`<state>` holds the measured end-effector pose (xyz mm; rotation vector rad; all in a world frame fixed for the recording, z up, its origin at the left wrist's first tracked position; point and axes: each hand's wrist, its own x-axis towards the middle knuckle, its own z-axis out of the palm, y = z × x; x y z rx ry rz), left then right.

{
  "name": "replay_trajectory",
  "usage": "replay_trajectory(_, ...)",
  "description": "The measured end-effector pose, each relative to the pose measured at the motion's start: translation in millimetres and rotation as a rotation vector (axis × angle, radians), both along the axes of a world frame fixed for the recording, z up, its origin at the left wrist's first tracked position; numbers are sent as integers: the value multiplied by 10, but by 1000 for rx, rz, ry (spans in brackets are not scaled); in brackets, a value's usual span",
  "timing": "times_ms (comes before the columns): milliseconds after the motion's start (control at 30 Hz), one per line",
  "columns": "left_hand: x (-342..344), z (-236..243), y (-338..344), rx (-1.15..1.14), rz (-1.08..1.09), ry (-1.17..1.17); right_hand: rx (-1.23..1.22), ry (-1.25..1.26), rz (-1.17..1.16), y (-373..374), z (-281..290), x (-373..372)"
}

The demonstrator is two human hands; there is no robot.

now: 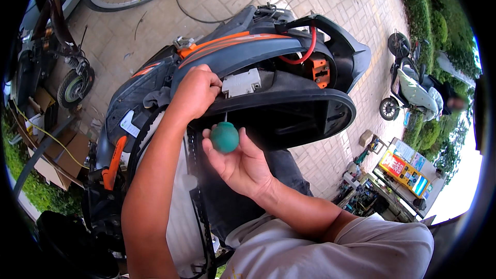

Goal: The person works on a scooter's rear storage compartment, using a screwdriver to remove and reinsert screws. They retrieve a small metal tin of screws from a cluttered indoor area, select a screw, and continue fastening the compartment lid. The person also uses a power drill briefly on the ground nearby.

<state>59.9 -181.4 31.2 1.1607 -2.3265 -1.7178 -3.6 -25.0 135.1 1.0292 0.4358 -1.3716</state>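
My right hand (242,162) is turned palm up, its fingers and thumb around the green ball-shaped handle (225,138) of a screwdriver. The thin metal shaft rises from the ball toward the black rim (281,98) of an open compartment; its tip is hidden. At the left end of a silver metal box (243,83), my left hand (198,92) has its fingers pinched together, and what they hold is hidden. The box sits in a gap under the grey and orange side panel (232,51) of a scooter.
A red cable (308,50) curves near an orange bracket (320,73) at the scooter's right end. A bicycle wheel (129,7) stands beyond it. Cardboard boxes (64,160) lie at left. At right are a cluttered workbench (403,175), parked motorbikes and a person in dark clothing (436,95).
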Motion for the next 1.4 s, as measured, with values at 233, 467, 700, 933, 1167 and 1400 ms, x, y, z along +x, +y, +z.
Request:
replay_trajectory(233, 2, -14, 11, 14, 9, 8, 27, 144, 145, 50, -81, -14)
replay_trajectory(467, 0, -4, 11, 20, 14, 2, -88, 46, 99, 2, -35, -16)
replay_trajectory(700, 5, -4, 6, 26, 7, -1, -3, 511, 479, -27, -13, -117)
replay_trajectory(933, 3, -24, 9, 23, 6, 12, -23, 644, 445, 82, -42, -122)
replay_trajectory(1167, 8, -14, 2, 62, 14, -1, -925, 2599, 1314, -290, 464, -425)
replay_trajectory(1400, -5, -75, 6, 40, 5, -2, -1628, 2792, 1586, -544, 262, -581)
